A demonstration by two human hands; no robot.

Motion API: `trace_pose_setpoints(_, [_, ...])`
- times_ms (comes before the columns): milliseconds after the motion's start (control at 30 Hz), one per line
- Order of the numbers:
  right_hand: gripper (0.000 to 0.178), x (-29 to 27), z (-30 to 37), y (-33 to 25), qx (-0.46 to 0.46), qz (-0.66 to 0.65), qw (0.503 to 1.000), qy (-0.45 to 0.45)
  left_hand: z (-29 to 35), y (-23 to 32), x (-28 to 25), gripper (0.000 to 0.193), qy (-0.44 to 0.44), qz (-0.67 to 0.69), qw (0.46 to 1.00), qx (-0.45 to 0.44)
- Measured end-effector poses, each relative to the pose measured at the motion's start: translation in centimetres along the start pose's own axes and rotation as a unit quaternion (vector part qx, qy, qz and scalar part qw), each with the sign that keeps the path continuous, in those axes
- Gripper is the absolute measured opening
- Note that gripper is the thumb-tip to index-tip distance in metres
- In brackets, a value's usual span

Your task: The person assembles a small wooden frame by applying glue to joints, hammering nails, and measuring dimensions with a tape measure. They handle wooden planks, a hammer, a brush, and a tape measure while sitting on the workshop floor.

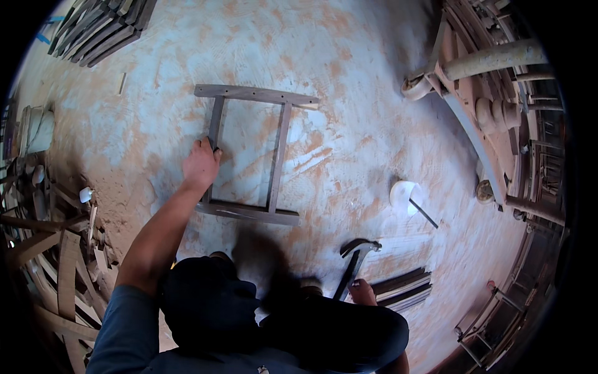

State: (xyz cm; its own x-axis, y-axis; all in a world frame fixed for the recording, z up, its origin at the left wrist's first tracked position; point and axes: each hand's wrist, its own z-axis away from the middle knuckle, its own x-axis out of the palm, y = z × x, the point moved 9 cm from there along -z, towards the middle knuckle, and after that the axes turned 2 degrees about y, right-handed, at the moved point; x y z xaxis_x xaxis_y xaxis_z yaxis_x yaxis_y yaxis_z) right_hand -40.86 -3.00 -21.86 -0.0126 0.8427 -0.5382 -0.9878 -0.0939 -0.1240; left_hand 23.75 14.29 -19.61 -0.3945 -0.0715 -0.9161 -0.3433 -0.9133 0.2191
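On the floor in front of me lies a dark wooden frame (255,95), made of two longer rails joined by two crosspieces. Several small holes run along its far rail. My left hand (202,163) is closed around the frame's left crosspiece, near its middle. At the lower right, my right hand (362,292) grips a claw hammer (354,265). The hammer's head points away from me, and its handle slants down toward my knee. Most of my right forearm is hidden behind my leg.
A white round dish (402,194) with a dark stick across it stands on the right. Dark wooden strips (403,290) lie beside my right hand. Stacked wood pieces (103,31) sit at the far left, and scrap wood (67,268) is heaped on the near left. A wheeled cart (476,143) stands right.
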Motion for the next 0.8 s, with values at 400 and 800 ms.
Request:
trace_pose_setpoints(400, [0.026,-15.3,5.4,-0.8,0.007,-0.085,0.993,0.084,18.1,-16.5,-1.2,0.056,0.014,0.028,0.999,0.004])
trace_pose_setpoints(800, [0.029,-23.9,9.7,-18.5,-0.153,-0.219,0.954,0.134,27.2,-23.0,4.5,0.076,-0.056,0.002,0.995,-0.084])
